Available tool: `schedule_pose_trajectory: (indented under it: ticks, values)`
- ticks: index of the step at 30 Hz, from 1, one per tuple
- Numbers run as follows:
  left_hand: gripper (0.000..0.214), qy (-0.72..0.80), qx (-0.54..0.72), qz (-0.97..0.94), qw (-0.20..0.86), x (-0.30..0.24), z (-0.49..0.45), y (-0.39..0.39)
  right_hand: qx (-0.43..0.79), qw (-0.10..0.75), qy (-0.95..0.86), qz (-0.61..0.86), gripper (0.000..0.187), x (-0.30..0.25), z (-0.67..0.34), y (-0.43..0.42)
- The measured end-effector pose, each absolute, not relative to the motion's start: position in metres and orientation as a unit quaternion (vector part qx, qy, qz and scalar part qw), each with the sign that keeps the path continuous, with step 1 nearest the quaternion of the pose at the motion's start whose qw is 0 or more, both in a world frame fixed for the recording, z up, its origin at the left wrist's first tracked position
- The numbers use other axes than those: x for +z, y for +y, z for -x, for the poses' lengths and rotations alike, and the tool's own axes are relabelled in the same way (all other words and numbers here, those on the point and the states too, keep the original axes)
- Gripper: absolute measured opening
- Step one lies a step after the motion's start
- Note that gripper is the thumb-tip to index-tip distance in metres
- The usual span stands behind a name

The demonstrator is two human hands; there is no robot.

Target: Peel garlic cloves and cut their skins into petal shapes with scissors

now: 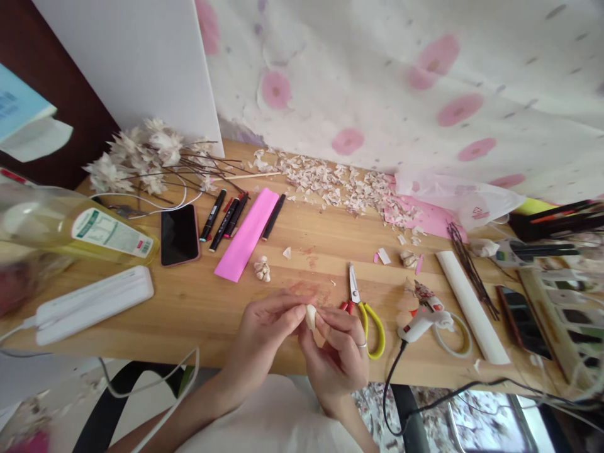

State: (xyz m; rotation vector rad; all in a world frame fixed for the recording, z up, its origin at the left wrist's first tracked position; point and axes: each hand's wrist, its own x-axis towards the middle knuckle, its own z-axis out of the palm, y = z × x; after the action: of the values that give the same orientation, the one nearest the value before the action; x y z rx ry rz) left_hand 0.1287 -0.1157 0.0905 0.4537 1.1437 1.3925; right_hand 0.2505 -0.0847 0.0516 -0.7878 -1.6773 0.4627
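Covered, cropped, illegible
Fingers (pixel 289 322) cover part of the pale piece (pixel 310 316); the left edge crops the yellow bottle (pixel 54 221), its label print (pixel 107 233) too small to read.

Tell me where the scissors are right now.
In the head view, the scissors lie on the table, right of centre, between the right hand and the glue gun.

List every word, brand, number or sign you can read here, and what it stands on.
No word or number reads clearly.
Plastic bag: a small triangle sign; print below it too small.
Bottle label: print too small and blurred.
Markers: pale lettering, too small.
Blue pack: marks too blurred.
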Motion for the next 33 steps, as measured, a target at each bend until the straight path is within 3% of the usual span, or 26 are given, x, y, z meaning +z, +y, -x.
schedule_pose_trajectory:
  ticks: [18,33]
  values:
    - [0.019,0.468,0.597,-0.136,0.637,0.0926,-0.1264,-0.1137,0.218,0.584,-0.694,0.36,0.026,0.0482,-0.2453,-0.084]
    - [0.019,0.536,0.593,-0.231,0.554,0.0878,-0.1203,-0.1146,0.228,0.574,-0.702,0.356,0.026,0.0466,-0.2427,-0.0836]
